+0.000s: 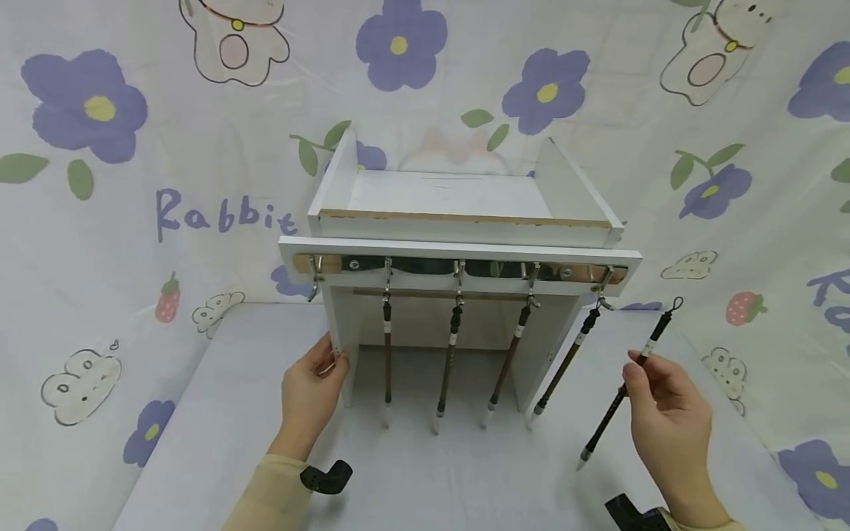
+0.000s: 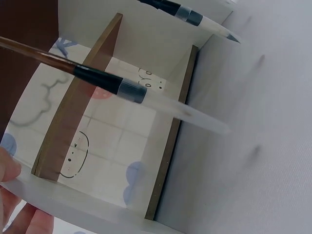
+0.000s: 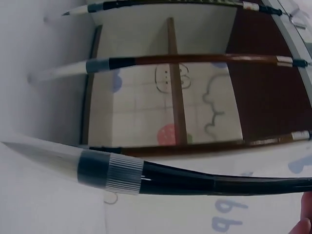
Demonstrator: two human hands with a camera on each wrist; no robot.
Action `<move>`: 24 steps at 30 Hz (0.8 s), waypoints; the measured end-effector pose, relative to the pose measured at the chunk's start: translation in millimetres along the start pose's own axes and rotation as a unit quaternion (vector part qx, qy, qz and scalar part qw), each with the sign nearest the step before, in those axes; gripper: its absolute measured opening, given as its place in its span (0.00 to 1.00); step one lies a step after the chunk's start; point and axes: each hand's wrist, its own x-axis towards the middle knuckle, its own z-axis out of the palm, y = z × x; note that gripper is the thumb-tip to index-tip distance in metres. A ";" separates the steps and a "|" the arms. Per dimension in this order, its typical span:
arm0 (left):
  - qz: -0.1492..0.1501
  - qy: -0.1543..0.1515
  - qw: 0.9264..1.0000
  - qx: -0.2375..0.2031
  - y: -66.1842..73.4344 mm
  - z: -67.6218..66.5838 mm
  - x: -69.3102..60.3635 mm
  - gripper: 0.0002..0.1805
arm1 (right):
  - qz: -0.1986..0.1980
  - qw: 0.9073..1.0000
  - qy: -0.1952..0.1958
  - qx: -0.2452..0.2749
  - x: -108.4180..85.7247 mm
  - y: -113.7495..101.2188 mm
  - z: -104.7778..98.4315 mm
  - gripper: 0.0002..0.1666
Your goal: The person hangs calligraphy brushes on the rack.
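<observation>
In the head view, my left hand (image 1: 312, 398) holds the edge of the left side panel of a white rack (image 1: 458, 249), thumb on one face and fingers on the other. My right hand (image 1: 671, 420) pinches a dark-handled calligraphy brush (image 1: 600, 428) by its upper handle, right of the rack. That brush tilts with its pale bristles down and its top loop free in the air. Several other calligraphy brushes (image 1: 448, 361) hang by their loops from the rack's metal hooks. The held brush (image 3: 180, 184) crosses the right wrist view close up, bristles to the left.
A metal hook (image 1: 315, 279) sits at the rail's far left, with no brush on it. The rack has an open top tray (image 1: 445, 193) and stands on a white surface (image 1: 412, 487). Behind hangs a patterned cloth (image 1: 458, 118) with flowers and rabbits.
</observation>
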 end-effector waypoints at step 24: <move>0.003 -0.005 1.000 0.001 -0.5 -1.0 -1.5 0.23 | -0.159 0.978 -0.095 0.090 -6.6 -65.0 37.8 0.13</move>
